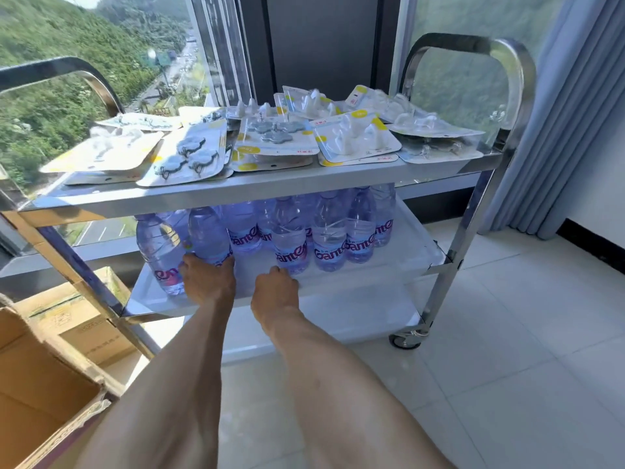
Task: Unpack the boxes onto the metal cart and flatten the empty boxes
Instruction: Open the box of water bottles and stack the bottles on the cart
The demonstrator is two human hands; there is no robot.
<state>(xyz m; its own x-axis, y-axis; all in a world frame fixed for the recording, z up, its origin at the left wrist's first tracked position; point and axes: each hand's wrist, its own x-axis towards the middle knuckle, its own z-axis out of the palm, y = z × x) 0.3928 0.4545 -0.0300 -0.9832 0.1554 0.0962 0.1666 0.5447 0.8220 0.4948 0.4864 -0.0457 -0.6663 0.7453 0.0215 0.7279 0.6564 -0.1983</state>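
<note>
Fingers point(189, 262) of my left hand point(208, 282) curl round the base of a bottle point(208, 233) at the front left of the cart's point(473, 170) middle shelf point(355, 275); fingers of my right hand point(274, 289) are curled just below the foot of another bottle point(290, 238), touching it or nearly so; whether they truly hold it I cannot tell, since the knuckles hide the tips.

What worries me is the crowding; the bottles stand packed upright, shoulder to shoulder, so a shove from either hand could knock a neighbour over and set the row toppling; the leftmost bottle point(159, 252) stands close to the shelf's front lip and, I judge, could roll off onto the floor if nudged. Clearance under the top shelf point(253, 191) looks tight, so a bottle lifted rather than slid may catch its cap there. Blister packs point(277, 140) lie loosely overlapped on top, some reaching the edge; jolting the cart might slide one off.

One box point(44, 401) stands open at my left, not yet flattened; a second box point(81, 319) lies behind it.
</note>
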